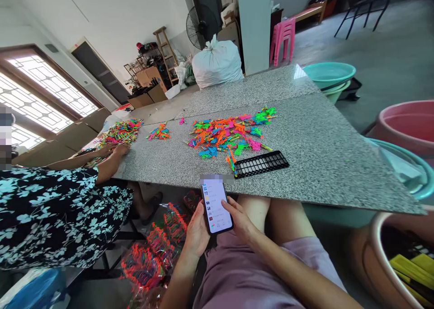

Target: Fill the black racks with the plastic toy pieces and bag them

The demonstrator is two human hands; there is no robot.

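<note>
A lit smartphone [217, 207] showing a list on its screen rests between my two hands, above my lap and in front of the table edge. My left hand [198, 230] grips its left side. Along the right side is my right hand [239, 216], its thumb on the screen and its other fingers partly hidden behind the phone. Just beyond, on the speckled table [315, 164], lies a black rack with slots [261, 164]; several small coloured plastic pieces [231, 160] stand in its left end. Past it spreads a pile of bright toy-like plastic pieces [224, 133].
To the left, a person in a flowered garment [68, 209] has both hands at another heap of coloured pieces [122, 133]. Bags of red-edged pieces [149, 259] lie below. A white sack [219, 63] stands behind the table; tubs, one pink [407, 124], stand at right.
</note>
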